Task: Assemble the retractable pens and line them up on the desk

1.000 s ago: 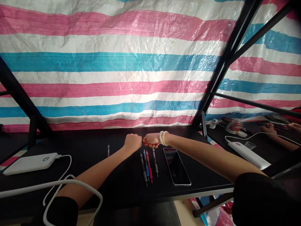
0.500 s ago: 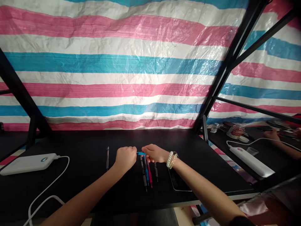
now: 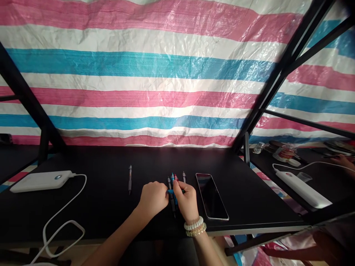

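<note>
Fingers (image 3: 163, 193) of left hand (image 3: 153, 196) and right hand (image 3: 188, 201) are curled around a blue pen (image 3: 170, 191). One loose grip — and it may strike the pens (image 3: 173, 207) beneath.

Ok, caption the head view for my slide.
Left hand and right hand grip a blue item between them, over pens, beside a phone.

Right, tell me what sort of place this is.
Probably a makeshift work area split into stations: striped plastic sheeting hangs behind the black table, a black metal frame slants up at its right end, and a second table beyond has another person's hand at it.
</note>
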Demonstrator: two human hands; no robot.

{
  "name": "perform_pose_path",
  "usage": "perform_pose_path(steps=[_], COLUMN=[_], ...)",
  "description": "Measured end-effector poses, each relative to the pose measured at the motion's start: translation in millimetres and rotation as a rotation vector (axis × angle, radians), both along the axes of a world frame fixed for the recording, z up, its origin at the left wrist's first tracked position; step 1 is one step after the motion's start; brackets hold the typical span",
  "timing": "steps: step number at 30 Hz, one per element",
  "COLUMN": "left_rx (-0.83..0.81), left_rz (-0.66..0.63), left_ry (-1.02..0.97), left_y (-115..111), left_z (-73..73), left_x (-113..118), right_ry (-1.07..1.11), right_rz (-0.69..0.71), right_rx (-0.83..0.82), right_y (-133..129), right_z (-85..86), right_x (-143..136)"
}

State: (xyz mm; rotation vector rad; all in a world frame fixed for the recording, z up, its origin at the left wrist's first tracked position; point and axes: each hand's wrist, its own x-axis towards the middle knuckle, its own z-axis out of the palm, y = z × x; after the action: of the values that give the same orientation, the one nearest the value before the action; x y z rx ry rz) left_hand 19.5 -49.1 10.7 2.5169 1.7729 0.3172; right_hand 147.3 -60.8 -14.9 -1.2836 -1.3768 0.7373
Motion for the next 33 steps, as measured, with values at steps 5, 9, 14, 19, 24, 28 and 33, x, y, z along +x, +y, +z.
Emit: perform_pose_path(steps=[5,9,14,19,24,28,33], left_rx=[-0.048,-0.164,-0.176,-0.273,-0.293,-0.273,-0.265], left_rz=[-0.131,-0.223,0.109,0.259,0.353,0.401,0.374], left_ry=[-0.150,-0.727,-1.529,-1.980,-2.041,-2.000,-1.912], left_y=[-7.3,-18.2,-30.0,-34.0,-34.8,-35.1,-35.3], left_z=[3.1,3.1,-21.7,-49.5,-59.0,-58.8,-59.2], left_x=[-18.4,-36.2,-26.5,-2.1,0.1,-2.4,-4.3], right_ry=[0.143,0.276,0.504,0.637,0.541,0.442,0.389], right_rz=[-0.037,-0.122,-0.151,-0.239,-0.266,-0.278,-0.229], right_rx=[-0.007,-0.034,-0.046,-0.101,-0.040,0.016,0.018], right_y=[-6.0,-12.6,-17.8,-19.3,-23.7,-27.5,-31.8], right_z=[-11.1,-18.8,-22.0,-25.7,-28.4,-28.0,-30.4], right_x=[4.2,12.5,7.7,-3.6,-4.4,-3.5,2.6])
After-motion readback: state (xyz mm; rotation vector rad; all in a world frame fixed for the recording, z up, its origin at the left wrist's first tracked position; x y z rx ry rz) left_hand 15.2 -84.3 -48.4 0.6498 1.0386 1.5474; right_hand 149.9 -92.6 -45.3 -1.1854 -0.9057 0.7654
